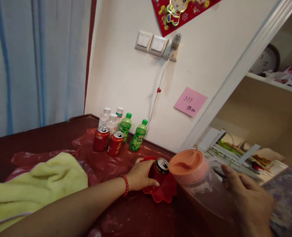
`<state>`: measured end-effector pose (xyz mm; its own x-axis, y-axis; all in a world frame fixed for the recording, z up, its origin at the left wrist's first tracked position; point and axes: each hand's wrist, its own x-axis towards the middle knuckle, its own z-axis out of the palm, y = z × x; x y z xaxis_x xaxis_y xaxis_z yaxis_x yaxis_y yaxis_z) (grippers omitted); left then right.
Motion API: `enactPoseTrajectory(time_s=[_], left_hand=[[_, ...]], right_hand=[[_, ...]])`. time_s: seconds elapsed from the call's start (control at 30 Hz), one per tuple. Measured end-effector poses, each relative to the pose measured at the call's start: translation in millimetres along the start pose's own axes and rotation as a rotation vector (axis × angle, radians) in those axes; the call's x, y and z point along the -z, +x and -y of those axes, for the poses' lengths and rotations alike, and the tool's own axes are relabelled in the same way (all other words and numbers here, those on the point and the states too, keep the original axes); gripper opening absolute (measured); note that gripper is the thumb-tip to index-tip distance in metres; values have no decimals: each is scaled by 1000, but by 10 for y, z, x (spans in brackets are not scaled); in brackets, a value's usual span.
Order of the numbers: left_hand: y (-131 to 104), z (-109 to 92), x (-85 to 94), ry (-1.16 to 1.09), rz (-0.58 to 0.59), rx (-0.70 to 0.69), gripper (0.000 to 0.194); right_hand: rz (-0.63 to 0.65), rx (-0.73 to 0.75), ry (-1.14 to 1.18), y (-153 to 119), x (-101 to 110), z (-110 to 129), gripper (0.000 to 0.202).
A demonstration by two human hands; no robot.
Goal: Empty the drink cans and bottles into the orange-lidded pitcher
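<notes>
Here, the left hand (pixel 141 175) clasps a can (pixel 160 171) within a red dish (pixel 162 195).

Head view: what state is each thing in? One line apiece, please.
Left hand: gripping a can
Can in hand: upright, opened
Red dish: beneath that can; contact unclear
Right hand: gripping the pitcher by its handle
Pitcher: tilted, lid on; contents unclear
Two red cans: upright, opened
Green bottles: upright, capped
White-capped bottles: upright, closed
Towel: rumpled
Plug: plugged in
</notes>
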<state>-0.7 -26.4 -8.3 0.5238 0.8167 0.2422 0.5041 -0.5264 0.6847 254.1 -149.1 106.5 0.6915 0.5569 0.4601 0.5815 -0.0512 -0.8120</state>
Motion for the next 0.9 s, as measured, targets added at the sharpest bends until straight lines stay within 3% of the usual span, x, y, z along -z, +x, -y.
enactPoseTrajectory(time_s=[0.9], left_hand=[[8, 57, -25, 5, -21, -48, 82]], right_hand=[[-3, 7, 7, 33, -7, -53, 59]])
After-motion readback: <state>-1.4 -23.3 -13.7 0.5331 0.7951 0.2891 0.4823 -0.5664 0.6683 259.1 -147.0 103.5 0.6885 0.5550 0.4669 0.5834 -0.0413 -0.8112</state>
